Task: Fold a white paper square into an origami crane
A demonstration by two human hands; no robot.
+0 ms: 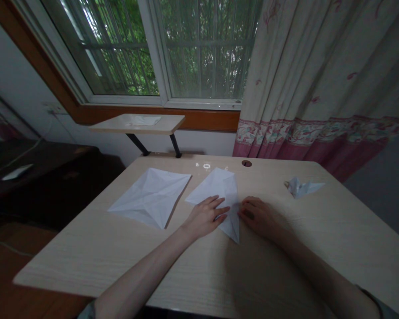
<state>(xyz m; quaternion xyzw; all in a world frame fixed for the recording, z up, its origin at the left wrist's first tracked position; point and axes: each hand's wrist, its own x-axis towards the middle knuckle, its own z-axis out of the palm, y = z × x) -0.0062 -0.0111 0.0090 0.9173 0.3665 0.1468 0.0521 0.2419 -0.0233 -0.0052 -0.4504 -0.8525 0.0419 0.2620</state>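
A: Where's the work right now?

B: On the folded white paper sheet [224,188], lying on the pale wood-grain counter [86,257] with one point aimed toward the person. Both hands are at it.

A: What's each hand doing?

B: The left hand [204,217] lies flat and open, fingers spread across the near left part of the sheet, pinning it down. The right hand [257,217] sits just beside the sheet's right edge, fingers curled in, with the tips at the paper. Whether those tips are pinching the edge or only touching it, I can't tell from here.

A: What else is around it?

B: Left of the sheet, a second white paper square [151,197] lies opened flat, with creases radiating across it. Well to the right of the sheet sits a small folded paper figure [301,187] with a pointed end. Beyond the sheet, a round hole [246,163] is cut into the counter.

A: Which step would you call this?

B: My read is that a fold is being worked, with the paper held down while an edge is lined up.

A: And what does that call for?

B: Steady pressure from the flat left hand so the layers don't slip, then a firm run of fingertips along the crease.
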